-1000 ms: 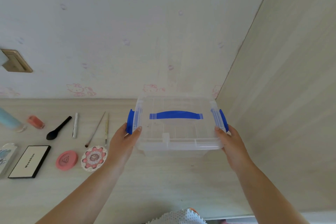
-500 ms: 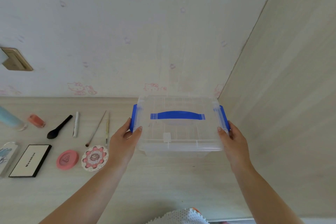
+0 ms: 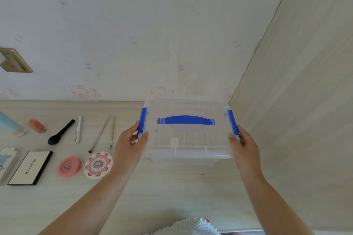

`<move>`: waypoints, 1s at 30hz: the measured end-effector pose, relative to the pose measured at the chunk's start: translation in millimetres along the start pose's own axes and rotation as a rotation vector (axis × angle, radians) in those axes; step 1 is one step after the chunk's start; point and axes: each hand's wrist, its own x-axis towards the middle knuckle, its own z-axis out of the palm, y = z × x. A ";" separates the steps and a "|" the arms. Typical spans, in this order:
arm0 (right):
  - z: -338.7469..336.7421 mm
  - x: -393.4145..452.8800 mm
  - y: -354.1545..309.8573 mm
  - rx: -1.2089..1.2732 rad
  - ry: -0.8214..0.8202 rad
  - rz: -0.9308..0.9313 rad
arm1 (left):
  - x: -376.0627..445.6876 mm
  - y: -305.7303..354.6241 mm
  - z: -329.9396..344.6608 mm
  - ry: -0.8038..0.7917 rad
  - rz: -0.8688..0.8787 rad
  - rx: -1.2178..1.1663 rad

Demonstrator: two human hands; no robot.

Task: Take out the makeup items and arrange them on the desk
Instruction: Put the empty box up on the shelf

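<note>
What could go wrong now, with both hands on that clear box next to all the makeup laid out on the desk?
The left hand and right hand hold the clear box only at its blue side clips, so a clip might pop or the box might tilt. The left wrist sits close to the round flowered compact and could nudge it. The box is near the side panel and might bump it.

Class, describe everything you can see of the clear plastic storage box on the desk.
The storage box looks like clear plastic, with a lid on, a blue carry handle lying flat on top and blue latches at both ends. It looks empty. It sits level on the desk, in the corner by the wall. The left hand and right hand grip its ends at the latches.
</note>
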 end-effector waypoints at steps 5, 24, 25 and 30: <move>-0.2 0.9 -1.1 0.035 -0.052 0.025 | -2.2 0.5 3.2 -0.016 -0.024 -0.071; -1.5 -42.3 -137.5 0.165 -0.121 -0.299 | 11.6 117.5 -83.7 -0.273 0.461 -0.192; -0.5 -47.5 -148.9 0.183 -0.138 -0.323 | 13.2 125.3 -88.8 -0.283 0.480 -0.217; 7.7 -81.5 -196.5 0.243 -0.098 -0.458 | 22.3 151.0 -120.1 -0.291 0.579 -0.312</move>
